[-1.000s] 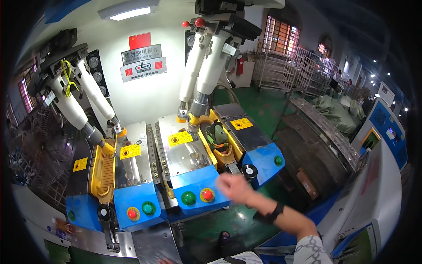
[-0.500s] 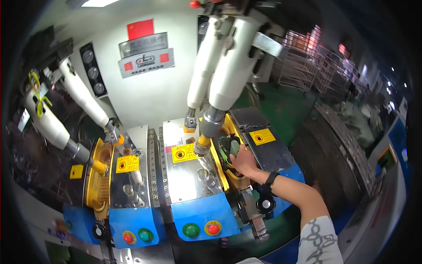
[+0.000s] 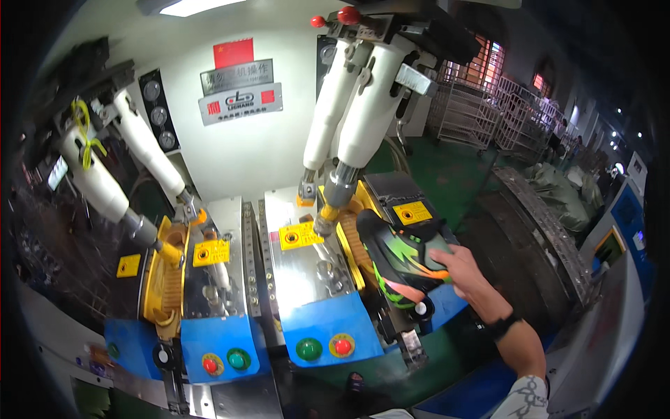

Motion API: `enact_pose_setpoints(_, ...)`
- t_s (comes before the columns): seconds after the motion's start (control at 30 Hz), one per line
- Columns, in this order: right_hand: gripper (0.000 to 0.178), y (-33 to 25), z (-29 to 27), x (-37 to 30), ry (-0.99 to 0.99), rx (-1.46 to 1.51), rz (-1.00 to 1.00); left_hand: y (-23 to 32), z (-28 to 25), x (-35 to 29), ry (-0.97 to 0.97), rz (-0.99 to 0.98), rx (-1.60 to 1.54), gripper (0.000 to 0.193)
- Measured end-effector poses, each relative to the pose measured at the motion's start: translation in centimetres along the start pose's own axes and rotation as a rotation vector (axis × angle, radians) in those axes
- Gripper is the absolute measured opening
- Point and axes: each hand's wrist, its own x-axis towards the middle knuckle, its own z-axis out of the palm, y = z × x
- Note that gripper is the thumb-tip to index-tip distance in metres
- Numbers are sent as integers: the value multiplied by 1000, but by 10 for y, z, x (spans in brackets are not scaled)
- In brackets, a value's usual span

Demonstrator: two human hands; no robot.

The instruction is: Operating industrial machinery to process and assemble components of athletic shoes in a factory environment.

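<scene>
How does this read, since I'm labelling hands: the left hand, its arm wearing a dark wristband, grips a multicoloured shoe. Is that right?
Not quite: the head view shows that it is the right hand, its arm wearing a dark wristband, that grips a multicoloured shoe.

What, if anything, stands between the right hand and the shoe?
Nothing visible: the right hand is directly on the shoe, gripping its right end as pictured, with the thumb on top. The nearest white press arm stands left of the shoe, on the side away from the hand.
</scene>
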Motion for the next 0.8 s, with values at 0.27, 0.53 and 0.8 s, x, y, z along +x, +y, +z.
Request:
enact_pose_setpoints(0.27,40,-22,48,-226,-43,-416,-174,108,-161,-54,-361,983,-1426,91)
enact_pose_setpoints(0.53,48,35,114,-328,-690,-916,-893,68,-223,-134,-493,886,-1890,61)
enact_pose_setpoints(0.8,30,44,86,-325,-652,-784,-1269,65,-224,-169,-269,1225,-1818,78)
